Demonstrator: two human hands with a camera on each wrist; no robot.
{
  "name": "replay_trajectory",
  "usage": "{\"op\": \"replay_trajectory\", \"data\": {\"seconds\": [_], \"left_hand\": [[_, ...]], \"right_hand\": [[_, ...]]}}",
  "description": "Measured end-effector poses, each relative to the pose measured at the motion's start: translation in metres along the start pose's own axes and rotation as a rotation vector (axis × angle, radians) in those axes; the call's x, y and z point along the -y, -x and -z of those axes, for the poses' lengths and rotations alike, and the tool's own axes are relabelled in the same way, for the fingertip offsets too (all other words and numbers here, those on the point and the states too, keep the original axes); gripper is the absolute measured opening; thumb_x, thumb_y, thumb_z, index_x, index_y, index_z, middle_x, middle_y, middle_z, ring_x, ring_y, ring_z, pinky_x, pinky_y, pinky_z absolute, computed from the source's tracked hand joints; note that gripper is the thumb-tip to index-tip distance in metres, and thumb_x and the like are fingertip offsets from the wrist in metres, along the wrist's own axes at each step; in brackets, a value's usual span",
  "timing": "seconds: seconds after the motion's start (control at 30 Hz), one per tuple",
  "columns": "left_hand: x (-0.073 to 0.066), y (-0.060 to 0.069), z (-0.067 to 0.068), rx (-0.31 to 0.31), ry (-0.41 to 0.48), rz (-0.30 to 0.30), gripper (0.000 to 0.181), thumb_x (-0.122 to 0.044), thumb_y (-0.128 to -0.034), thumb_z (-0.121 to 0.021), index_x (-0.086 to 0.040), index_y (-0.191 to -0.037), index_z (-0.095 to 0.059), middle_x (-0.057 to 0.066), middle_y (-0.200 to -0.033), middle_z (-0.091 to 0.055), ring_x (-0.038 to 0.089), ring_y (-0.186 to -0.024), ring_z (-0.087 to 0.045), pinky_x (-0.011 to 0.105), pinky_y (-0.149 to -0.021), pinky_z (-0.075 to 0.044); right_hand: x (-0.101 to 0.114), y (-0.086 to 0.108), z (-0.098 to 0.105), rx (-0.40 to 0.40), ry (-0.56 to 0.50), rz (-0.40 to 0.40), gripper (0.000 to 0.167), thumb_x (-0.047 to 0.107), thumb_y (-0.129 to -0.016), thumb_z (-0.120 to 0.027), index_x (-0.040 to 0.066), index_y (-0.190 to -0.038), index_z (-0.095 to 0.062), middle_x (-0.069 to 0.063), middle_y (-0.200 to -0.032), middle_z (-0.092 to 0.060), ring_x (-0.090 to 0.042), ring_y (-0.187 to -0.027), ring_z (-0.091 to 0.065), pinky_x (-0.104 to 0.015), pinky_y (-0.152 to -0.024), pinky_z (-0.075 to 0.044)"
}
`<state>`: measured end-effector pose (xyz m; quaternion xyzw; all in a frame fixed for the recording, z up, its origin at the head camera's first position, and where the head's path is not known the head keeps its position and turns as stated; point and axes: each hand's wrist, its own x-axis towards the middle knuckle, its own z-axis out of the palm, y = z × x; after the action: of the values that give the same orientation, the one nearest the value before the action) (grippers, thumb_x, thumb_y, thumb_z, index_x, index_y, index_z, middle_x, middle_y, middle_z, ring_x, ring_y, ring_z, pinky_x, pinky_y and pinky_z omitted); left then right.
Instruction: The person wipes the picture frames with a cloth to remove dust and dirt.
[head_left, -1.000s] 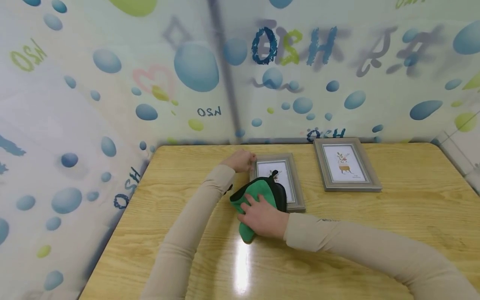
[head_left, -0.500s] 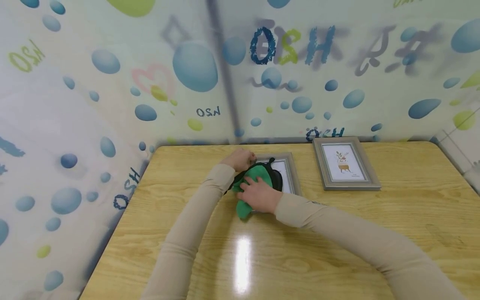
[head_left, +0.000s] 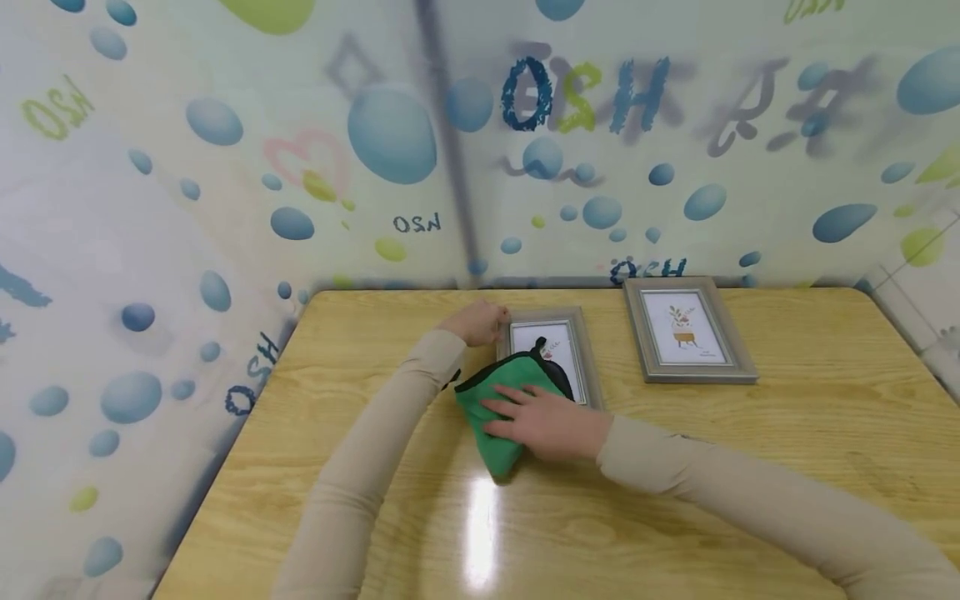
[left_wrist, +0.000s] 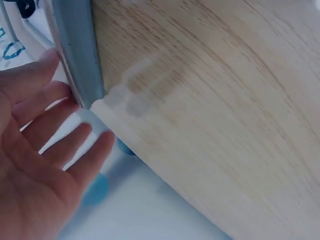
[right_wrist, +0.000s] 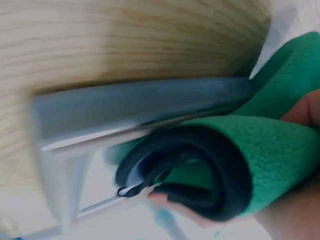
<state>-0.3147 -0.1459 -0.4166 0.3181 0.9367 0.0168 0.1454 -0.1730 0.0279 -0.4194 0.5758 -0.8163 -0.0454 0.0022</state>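
A picture frame (head_left: 590, 358) with a grey-brown border and a plant print lies on the wooden table. My left hand (head_left: 477, 322) pinches its far left corner; in the left wrist view, thumb and forefinger meet the frame's edge and the other fingers spread loosely. A green cleaning cloth (head_left: 491, 417) with black edging and a small black loop covers the frame's lower left part. My right hand (head_left: 551, 423) holds this cloth against the frame, fingers spread over its top. Seen from the right wrist, the cloth (right_wrist: 280, 155) curls under the hand above the frame's border (right_wrist: 140, 107).
A second, similar picture frame (head_left: 738, 342) lies farther right near the table's back edge. Behind the wooden table (head_left: 675, 517) stands a wall covering (head_left: 480, 192) printed with blue and green drops. A bright light reflection shows on the near tabletop.
My right hand pushed the cloth up and left over the frame, then drew it back down toward me and slightly right. My left hand stays at the frame's corner.
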Motion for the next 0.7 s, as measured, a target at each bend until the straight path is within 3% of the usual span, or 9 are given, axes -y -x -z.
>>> {"op": "replay_trajectory", "data": {"seconds": [0.1,0.23,0.37,0.5,0.6,0.7], "left_hand": [[-0.002,0.003,0.004,-0.017,-0.033,-0.004,0.029,-0.009,-0.0942,-0.060,-0.002,-0.122,-0.061,0.020,-0.131,-0.054,0.035,-0.122,-0.050,0.041,-0.103,-0.038],[-0.003,0.018,0.011,-0.045,-0.076,0.066,0.053,-0.014,-0.0963,-0.057,0.001,-0.144,-0.040,0.023,-0.149,-0.035,0.037,-0.140,-0.026,0.042,-0.113,-0.022],[-0.006,0.044,0.014,-0.070,-0.101,0.177,0.061,-0.020,-0.0955,-0.061,0.001,-0.146,-0.035,0.023,-0.151,-0.029,0.037,-0.142,-0.020,0.048,-0.109,-0.029],[-0.023,0.066,0.008,-0.102,-0.147,0.200,0.052,-0.021,-0.0931,-0.065,0.001,-0.138,-0.048,0.022,-0.145,-0.039,0.038,-0.137,-0.031,0.052,-0.101,-0.040],[-0.044,0.077,-0.005,-0.156,-0.207,0.144,0.041,-0.022,-0.0906,-0.067,0.001,-0.124,-0.060,0.021,-0.134,-0.052,0.039,-0.126,-0.047,0.050,-0.092,-0.048],[-0.069,0.086,-0.019,-0.214,-0.263,0.091,0.037,-0.032,-0.0894,-0.068,0.000,-0.110,-0.067,0.017,-0.118,-0.062,0.034,-0.110,-0.058,0.045,-0.083,-0.053]], "right_hand": [[-0.013,0.010,0.004,-0.070,-0.072,0.011,0.048,0.003,-0.092,-0.058,0.015,-0.138,-0.052,-0.009,-0.143,-0.048,-0.031,-0.131,-0.043,-0.047,-0.099,-0.043],[-0.043,0.016,0.019,-0.155,-0.315,-0.011,0.048,-0.003,-0.091,-0.056,0.008,-0.137,-0.050,-0.015,-0.137,-0.052,-0.032,-0.124,-0.050,-0.046,-0.097,-0.044],[-0.080,0.019,0.044,-0.175,-0.545,-0.123,0.049,-0.005,-0.092,-0.050,0.004,-0.140,-0.046,-0.019,-0.136,-0.051,-0.033,-0.118,-0.053,-0.047,-0.095,-0.045],[-0.113,0.019,0.071,-0.168,-0.566,-0.297,0.048,-0.002,-0.094,-0.044,0.005,-0.141,-0.044,-0.020,-0.134,-0.052,-0.033,-0.112,-0.055,-0.048,-0.092,-0.046],[-0.130,0.015,0.084,-0.173,-0.521,-0.405,0.044,0.001,-0.097,-0.043,0.004,-0.140,-0.044,-0.021,-0.135,-0.051,-0.034,-0.117,-0.053,-0.049,-0.095,-0.043],[-0.136,0.005,0.082,-0.183,-0.462,-0.472,0.044,0.002,-0.098,-0.045,0.002,-0.142,-0.040,-0.023,-0.136,-0.051,-0.036,-0.121,-0.051,-0.049,-0.098,-0.042]]}}
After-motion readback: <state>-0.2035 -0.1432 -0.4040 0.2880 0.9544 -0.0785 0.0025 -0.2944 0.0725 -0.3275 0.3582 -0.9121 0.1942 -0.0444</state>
